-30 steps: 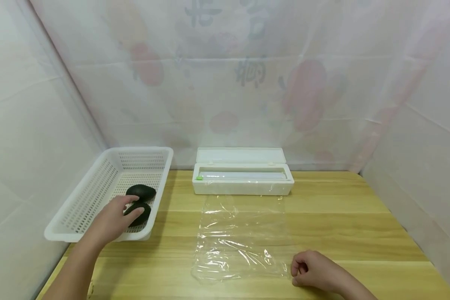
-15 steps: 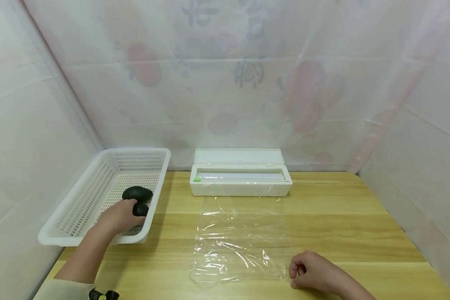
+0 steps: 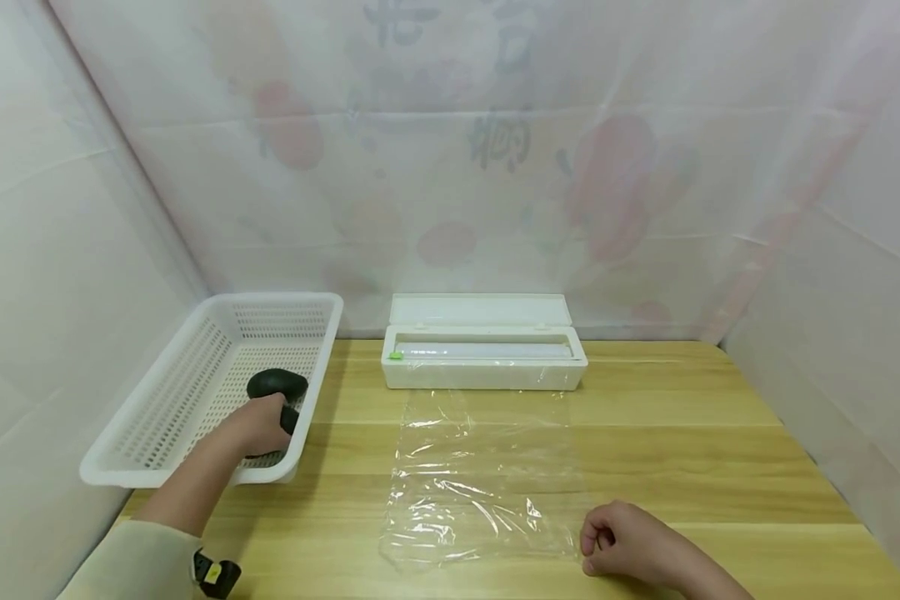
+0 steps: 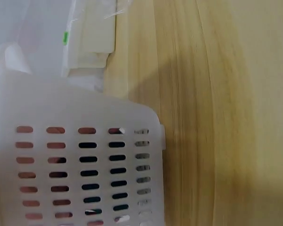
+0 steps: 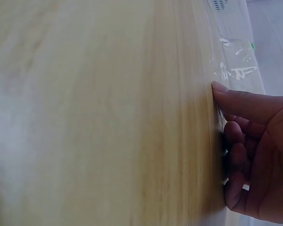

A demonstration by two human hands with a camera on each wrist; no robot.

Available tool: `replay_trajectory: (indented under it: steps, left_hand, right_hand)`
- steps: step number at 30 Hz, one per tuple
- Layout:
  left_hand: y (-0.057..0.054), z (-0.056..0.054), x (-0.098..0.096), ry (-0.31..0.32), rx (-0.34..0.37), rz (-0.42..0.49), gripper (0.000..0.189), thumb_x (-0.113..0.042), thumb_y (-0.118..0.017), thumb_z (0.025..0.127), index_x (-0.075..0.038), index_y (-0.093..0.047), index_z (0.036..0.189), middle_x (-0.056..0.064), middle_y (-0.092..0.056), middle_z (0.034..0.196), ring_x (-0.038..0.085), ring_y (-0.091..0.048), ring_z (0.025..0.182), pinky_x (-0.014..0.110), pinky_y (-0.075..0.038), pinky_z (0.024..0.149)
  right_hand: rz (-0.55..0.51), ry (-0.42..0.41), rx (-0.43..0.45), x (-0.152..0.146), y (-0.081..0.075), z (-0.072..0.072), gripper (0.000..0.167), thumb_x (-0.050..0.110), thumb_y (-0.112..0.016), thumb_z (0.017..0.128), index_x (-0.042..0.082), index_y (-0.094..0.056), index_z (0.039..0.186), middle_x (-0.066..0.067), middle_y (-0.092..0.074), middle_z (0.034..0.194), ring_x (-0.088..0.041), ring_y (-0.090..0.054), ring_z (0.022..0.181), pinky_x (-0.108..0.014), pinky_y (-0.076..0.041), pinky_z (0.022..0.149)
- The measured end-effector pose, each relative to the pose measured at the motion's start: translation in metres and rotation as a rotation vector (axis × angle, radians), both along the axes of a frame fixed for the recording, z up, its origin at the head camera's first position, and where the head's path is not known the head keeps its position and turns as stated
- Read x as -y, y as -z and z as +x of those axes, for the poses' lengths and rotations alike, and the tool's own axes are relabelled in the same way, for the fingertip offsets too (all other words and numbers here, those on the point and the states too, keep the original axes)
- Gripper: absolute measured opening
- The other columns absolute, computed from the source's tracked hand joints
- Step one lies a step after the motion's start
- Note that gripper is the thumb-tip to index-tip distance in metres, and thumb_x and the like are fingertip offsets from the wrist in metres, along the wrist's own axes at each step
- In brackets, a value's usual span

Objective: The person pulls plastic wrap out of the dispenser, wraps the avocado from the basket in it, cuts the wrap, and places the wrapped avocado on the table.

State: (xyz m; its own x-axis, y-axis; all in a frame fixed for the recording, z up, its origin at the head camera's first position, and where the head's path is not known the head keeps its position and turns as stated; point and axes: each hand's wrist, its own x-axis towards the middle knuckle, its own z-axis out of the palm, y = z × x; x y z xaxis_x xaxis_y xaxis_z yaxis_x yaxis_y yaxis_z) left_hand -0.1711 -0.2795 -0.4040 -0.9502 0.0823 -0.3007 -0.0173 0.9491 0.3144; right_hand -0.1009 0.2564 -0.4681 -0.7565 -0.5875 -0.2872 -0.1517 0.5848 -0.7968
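Note:
Two dark green avocados lie in the white slotted basket (image 3: 330,350) at the left. My left hand (image 3: 253,425) reaches over the near rim and grips the nearer avocado (image 3: 289,418), mostly hidden under the fingers. Just behind it rests the farther avocado (image 3: 277,382). A sheet of clear plastic wrap (image 3: 487,487) lies spread toward me, pulled from the white dispenser box (image 3: 483,378). At the sheet's near right corner, my right hand (image 3: 624,540) pinches the wrap against the table, fingers curled. The basket wall (image 4: 75,108) hides most of the left hand in the left wrist view.
The dispenser's lid (image 3: 480,310) stands raised at the back, and a green slider (image 3: 396,356) sits at its left end. Pale printed curtains (image 3: 450,167) enclose the wooden table (image 3: 690,450) on the back and sides.
My left hand has lowered over the nearer avocado and its fingers have closed around it. The right hand and the plastic wrap have stayed in place.

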Motion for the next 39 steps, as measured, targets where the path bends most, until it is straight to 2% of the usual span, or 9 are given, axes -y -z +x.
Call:
replay_trajectory:
  steps: [3, 6, 10, 14, 18, 24, 28, 32, 39]
  left_hand:
    - [-0.003, 0.002, 0.002, -0.018, -0.076, -0.028, 0.063, -0.027, -0.076, 0.079, 0.012, -0.052, 0.122, 0.028, -0.061, 0.109, 0.036, -0.062, 0.09, 0.049, -0.052, 0.073]
    - [-0.009, 0.006, 0.003, -0.06, -0.201, -0.023, 0.067, -0.028, -0.076, 0.078, 0.012, -0.049, 0.126, 0.033, -0.054, 0.111, 0.039, -0.06, 0.086, 0.047, -0.052, 0.066]
    - [-0.024, 0.012, -0.002, -0.106, -0.381, 0.038, 0.069, -0.022, -0.075, 0.077, 0.007, -0.046, 0.133, 0.028, -0.055, 0.113, 0.037, -0.061, 0.087, 0.043, -0.052, 0.062]
    - [-0.04, 0.017, -0.015, -0.088, -0.542, 0.058, 0.065, -0.027, -0.077, 0.078, 0.0, -0.049, 0.13, 0.022, -0.059, 0.114, 0.034, -0.062, 0.088, 0.044, -0.052, 0.063]
    - [-0.054, 0.022, -0.035, -0.044, -0.588, 0.047, 0.064, -0.034, -0.08, 0.078, -0.002, -0.055, 0.128, 0.02, -0.058, 0.11, 0.03, -0.062, 0.081, 0.04, -0.051, 0.057]
    - [-0.059, 0.022, -0.072, 0.042, -0.624, 0.096, 0.05, -0.028, -0.077, 0.076, -0.004, -0.061, 0.116, 0.015, -0.062, 0.107, 0.025, -0.059, 0.081, 0.034, -0.049, 0.058]
    - [-0.054, 0.019, -0.104, 0.097, -0.55, 0.113, 0.048, -0.03, -0.078, 0.073, -0.009, -0.062, 0.113, 0.007, -0.064, 0.106, 0.02, -0.058, 0.08, 0.03, -0.047, 0.06]
    - [-0.039, 0.015, -0.137, 0.144, -0.442, 0.143, 0.043, -0.032, -0.079, 0.071, -0.014, -0.062, 0.106, 0.001, -0.062, 0.095, 0.016, -0.054, 0.071, 0.027, -0.044, 0.055]
    - [-0.002, 0.016, -0.193, 0.231, -0.297, 0.235, 0.037, -0.032, -0.078, 0.073, -0.014, -0.061, 0.099, -0.004, -0.056, 0.085, 0.012, -0.052, 0.066, 0.024, -0.045, 0.053]
  right_hand:
    - [-0.003, 0.001, 0.001, -0.001, 0.001, 0.0, 0.016, 0.022, -0.079, 0.08, 0.015, -0.065, 0.079, 0.01, -0.049, 0.062, 0.001, -0.042, 0.055, -0.02, -0.038, 0.05]
    - [-0.013, -0.001, 0.007, -0.001, 0.002, 0.001, 0.016, 0.02, -0.079, 0.08, 0.014, -0.065, 0.079, 0.009, -0.049, 0.063, 0.001, -0.043, 0.055, -0.02, -0.037, 0.05]
    - [-0.013, 0.002, 0.011, -0.001, 0.001, 0.002, 0.015, 0.019, -0.079, 0.081, 0.013, -0.065, 0.08, 0.008, -0.05, 0.063, 0.0, -0.043, 0.055, -0.02, -0.037, 0.05]
    - [-0.001, 0.013, 0.024, -0.002, -0.001, 0.001, 0.015, 0.019, -0.079, 0.081, 0.013, -0.065, 0.08, 0.008, -0.05, 0.064, 0.0, -0.043, 0.056, -0.02, -0.038, 0.05]
    - [-0.016, 0.007, 0.015, -0.002, 0.0, 0.0, 0.015, 0.019, -0.079, 0.081, 0.013, -0.065, 0.081, 0.008, -0.05, 0.064, 0.0, -0.044, 0.056, -0.021, -0.039, 0.051]
    - [-0.032, 0.005, 0.015, -0.003, 0.001, 0.001, 0.015, 0.02, -0.079, 0.081, 0.013, -0.065, 0.081, 0.009, -0.05, 0.064, 0.0, -0.044, 0.056, -0.02, -0.038, 0.05]
    - [-0.022, 0.007, 0.022, -0.002, 0.001, 0.001, 0.015, 0.021, -0.078, 0.082, 0.014, -0.065, 0.081, 0.009, -0.05, 0.064, 0.001, -0.043, 0.056, -0.02, -0.038, 0.05]
    - [-0.016, 0.011, 0.014, -0.001, -0.001, 0.002, 0.015, 0.02, -0.079, 0.081, 0.014, -0.065, 0.081, 0.009, -0.049, 0.064, 0.0, -0.043, 0.057, -0.02, -0.038, 0.051]
    - [-0.021, 0.023, -0.011, 0.001, -0.002, 0.005, 0.016, 0.018, -0.08, 0.079, 0.014, -0.065, 0.079, 0.009, -0.048, 0.064, 0.0, -0.043, 0.057, -0.02, -0.037, 0.051]
